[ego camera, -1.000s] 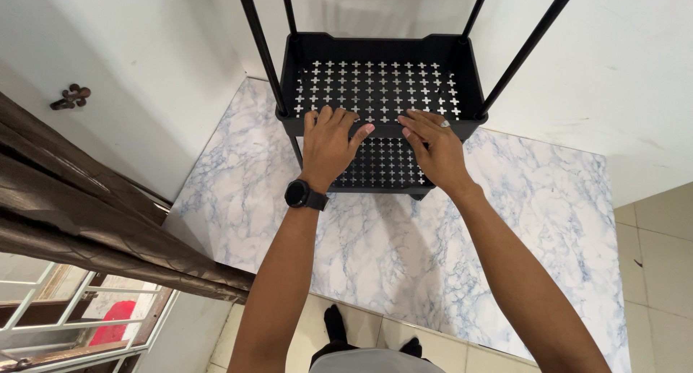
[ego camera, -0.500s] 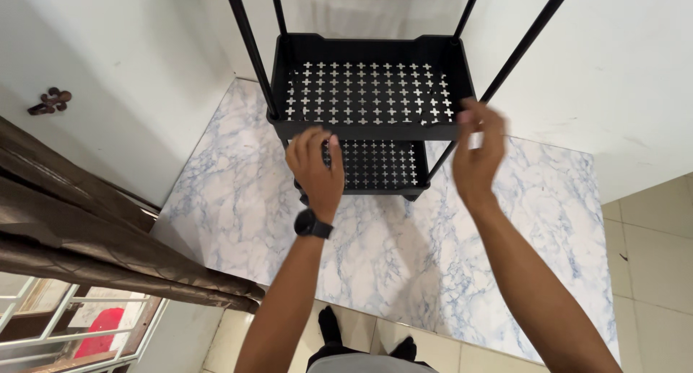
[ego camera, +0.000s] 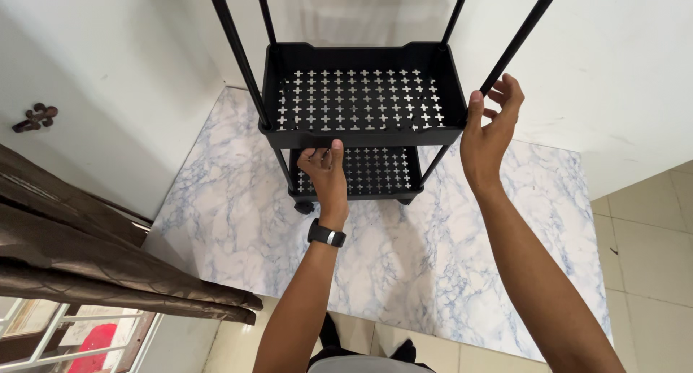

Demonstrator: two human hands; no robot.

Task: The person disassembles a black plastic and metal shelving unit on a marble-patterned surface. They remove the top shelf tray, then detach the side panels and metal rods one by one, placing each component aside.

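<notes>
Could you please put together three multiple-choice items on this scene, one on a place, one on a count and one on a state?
1. Where is the left hand?
A. at the front edge of the upper tray, fingers curled under it
B. flat on the marble-patterned floor
C. on the wall hook

2. How many perforated trays does the black cart show?
A. one
B. two
C. four

3. What is the right hand doing?
A. gripping the pole in a closed fist
B. resting inside the tray
C. open beside the front right pole, thumb at the tray's corner

Answers:
1. A: the fingers hook under the tray's front lip.
2. B: the upper tray sits above a lower tray, both with cross-shaped holes.
3. C: the fingers are spread around the pole and not closed on it.
</notes>
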